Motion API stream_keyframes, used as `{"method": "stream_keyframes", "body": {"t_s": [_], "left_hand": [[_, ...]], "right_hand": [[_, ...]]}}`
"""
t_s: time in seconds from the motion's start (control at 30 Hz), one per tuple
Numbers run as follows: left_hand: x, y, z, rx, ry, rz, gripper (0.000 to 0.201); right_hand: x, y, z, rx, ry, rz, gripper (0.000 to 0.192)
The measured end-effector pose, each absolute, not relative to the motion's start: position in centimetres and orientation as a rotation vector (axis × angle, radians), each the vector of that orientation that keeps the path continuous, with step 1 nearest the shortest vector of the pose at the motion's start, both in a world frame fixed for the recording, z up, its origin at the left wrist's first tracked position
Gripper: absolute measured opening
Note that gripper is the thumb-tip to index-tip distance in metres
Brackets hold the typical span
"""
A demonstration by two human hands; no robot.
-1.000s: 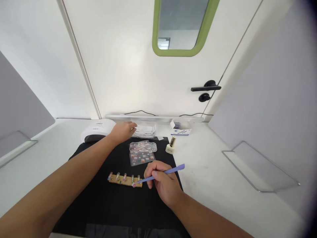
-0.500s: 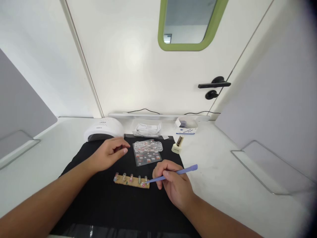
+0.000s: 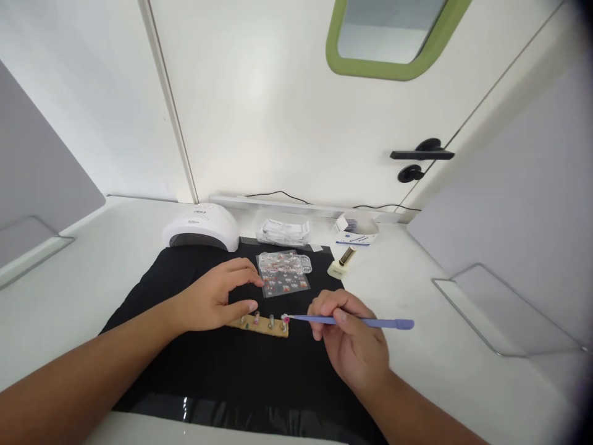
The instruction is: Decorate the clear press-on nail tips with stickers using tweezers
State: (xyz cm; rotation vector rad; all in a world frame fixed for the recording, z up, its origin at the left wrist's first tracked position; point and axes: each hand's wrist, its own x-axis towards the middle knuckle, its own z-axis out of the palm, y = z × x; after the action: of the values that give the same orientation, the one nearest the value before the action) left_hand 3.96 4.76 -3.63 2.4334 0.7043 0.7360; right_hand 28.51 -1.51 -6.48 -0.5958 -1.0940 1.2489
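Note:
A slim purple pen-like tool (image 3: pixel 389 323) is pinched in my right hand (image 3: pixel 352 337), lying almost level. Its tip meets a small pink and white piece (image 3: pixel 285 318) at the right end of a tan strip (image 3: pixel 269 330). Several nail tips stand in a row on this strip; the ones farthest left are hidden behind my left hand (image 3: pixel 217 296). That hand is open, thumb and fingers apart, with the thumb over the strip's left part. Its fingertips reach the edge of a clear sheet of small red and white designs (image 3: pixel 285 283). A clear plastic case (image 3: pixel 303 264) overlaps the sheet.
A white nail lamp (image 3: pixel 204 225) stands at the back left of the black mat (image 3: pixel 222 377). Behind the sheet is a clear box of packets (image 3: pixel 283 233). A cream polish bottle (image 3: pixel 340 264) and an open white carton (image 3: pixel 356 233) are on the right.
My left hand has come down and right, covering the strip's left end. The tool has tilted to level, and its tip with the pink piece is now at the strip's rightmost nail tip. The view has shifted.

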Motion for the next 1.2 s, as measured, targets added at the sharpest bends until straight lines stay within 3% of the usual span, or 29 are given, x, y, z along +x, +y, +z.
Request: {"method": "stream_keyframes", "body": {"t_s": [0.17,0.57,1.2], "left_hand": [[4.8,3.3,-2.7,2.515,0.768,0.624,0.022],[8.3,0.3,-2.8,2.666,1.121,0.425,0.029],[10.1,0.7,-4.1,2.788,1.159,0.264,0.015]], "right_hand": [[29.6,-2.8,-4.9,-0.696,-1.193,1.318,0.019],[31.7,-2.8,-8.6,-0.842,-1.245,1.331,0.019],[31.6,-2.1,-8.4,-0.997,-1.192,1.363,0.019]]}}
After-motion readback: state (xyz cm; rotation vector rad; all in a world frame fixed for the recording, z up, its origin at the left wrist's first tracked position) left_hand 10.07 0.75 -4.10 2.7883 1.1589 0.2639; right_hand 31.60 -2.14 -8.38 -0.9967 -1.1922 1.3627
